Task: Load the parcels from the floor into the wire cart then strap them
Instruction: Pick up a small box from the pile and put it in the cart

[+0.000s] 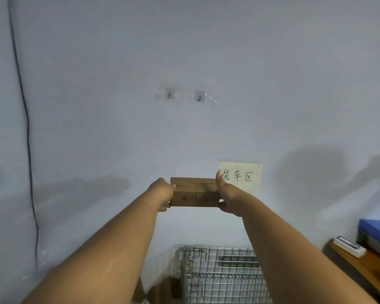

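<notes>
A small brown cardboard parcel (193, 191) with handwritten numbers on its near face is held up in front of the wall at arm's length. My left hand (164, 194) grips its left end and my right hand (225, 194) grips its right end, thumb up along the side. Below, at the bottom of the view, stands the wire cart (224, 275), a silver mesh cage seen from above between my forearms. More brown cardboard (162, 288) shows on the floor just left of the cart, partly hidden by my left arm.
A paper sign (244, 177) with handwritten characters is taped to the wall behind the parcel. Two adhesive hooks (169, 94) sit higher on the wall. A wooden table (364, 268) at the right holds a white device and a blue box. A dark cable (29, 150) hangs at the left.
</notes>
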The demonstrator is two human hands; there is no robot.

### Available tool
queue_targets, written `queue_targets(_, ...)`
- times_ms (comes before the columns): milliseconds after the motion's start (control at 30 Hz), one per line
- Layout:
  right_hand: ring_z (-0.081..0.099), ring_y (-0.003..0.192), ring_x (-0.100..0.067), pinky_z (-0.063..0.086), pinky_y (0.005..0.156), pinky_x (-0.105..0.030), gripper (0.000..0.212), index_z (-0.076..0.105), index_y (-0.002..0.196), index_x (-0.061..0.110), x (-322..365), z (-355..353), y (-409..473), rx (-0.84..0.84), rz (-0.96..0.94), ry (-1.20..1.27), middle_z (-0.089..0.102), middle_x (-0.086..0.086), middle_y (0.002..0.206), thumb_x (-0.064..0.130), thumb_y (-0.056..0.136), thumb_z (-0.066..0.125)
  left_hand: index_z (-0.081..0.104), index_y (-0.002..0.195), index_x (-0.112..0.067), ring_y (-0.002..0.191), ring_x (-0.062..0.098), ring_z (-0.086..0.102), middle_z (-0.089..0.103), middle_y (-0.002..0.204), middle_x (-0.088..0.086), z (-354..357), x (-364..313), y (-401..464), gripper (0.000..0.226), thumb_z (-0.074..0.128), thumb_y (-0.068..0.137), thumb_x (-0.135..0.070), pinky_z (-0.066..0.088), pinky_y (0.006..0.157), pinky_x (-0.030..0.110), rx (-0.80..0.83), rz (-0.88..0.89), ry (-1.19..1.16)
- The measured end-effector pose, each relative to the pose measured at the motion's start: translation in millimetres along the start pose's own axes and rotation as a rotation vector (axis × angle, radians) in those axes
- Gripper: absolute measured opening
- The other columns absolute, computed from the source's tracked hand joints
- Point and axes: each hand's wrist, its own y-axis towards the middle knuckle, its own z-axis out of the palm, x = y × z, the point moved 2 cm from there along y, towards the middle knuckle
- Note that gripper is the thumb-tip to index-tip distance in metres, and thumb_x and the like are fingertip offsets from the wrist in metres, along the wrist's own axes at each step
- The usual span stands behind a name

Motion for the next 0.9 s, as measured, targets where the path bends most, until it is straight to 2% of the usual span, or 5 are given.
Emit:
queue_targets(233,0.057,0.115,-0.024,0.050,0.084,-0.028,0.093,0.047,0.139,0.021,-26.6,-63.6,28.7,0.019,0.001,-0.029,0.051,-0.003,0.134,0.086,0.079,0.018,0.053,0.118,-0.009,0.091,0.027,0.069,0.064,0.112,0.013,65.9,-25.0,8.5,0.029,0.047,0.098,-0.028,0.058,0.084,0.039,0.028,-0.017,-0.027)
queue_targets(533,0.056,0.114,-0.026,0.050,0.097,-0.033,0.096,0.038,0.146,0.018,-76.3,-107.0,56.2,0.020,0.030,-0.061,0.048,-0.005,0.131,0.085,0.080,0.015,0.052,0.120,-0.008,0.096,0.029,0.068,0.062,0.116,0.014,136.8,-30.8,27.3,0.029,0.048,0.099,-0.028,0.057,0.076,0.035,0.065,-0.045,-0.035)
queue_targets(733,0.055,0.116,-0.029,0.048,0.103,-0.042,0.100,0.038,0.146,0.016,-89.0,-116.5,74.9,0.010,0.033,-0.061,0.046,-0.005,0.118,0.086,0.079,0.014,0.053,0.120,-0.006,0.096,0.031,0.068,0.063,0.114,0.015,160.1,-29.3,43.9,0.032,0.053,0.096,-0.029,0.055,0.065,0.032,0.067,-0.095,-0.071)
queue_targets(800,0.057,0.119,-0.031,0.045,0.106,-0.045,0.101,0.036,0.146,0.017,-91.4,-117.0,81.8,0.009,0.050,-0.090,0.048,-0.007,0.114,0.087,0.077,0.011,0.053,0.119,-0.007,0.094,0.030,0.068,0.062,0.113,0.014,164.1,-25.1,54.6,0.032,0.054,0.096,-0.029,0.058,0.070,0.034,0.061,-0.103,-0.106)
queue_targets(900,0.058,0.112,-0.028,0.042,0.108,-0.047,0.102,0.033,0.148,0.019,-96.2,-114.1,94.9,0.000,0.073,-0.090,0.049,-0.010,0.128,0.088,0.077,0.010,0.052,0.114,-0.008,0.098,0.030,0.067,0.061,0.116,0.014,170.6,-18.4,71.0,0.024,0.052,0.098,-0.026,0.057,0.079,0.037,0.067,-0.111,-0.143)
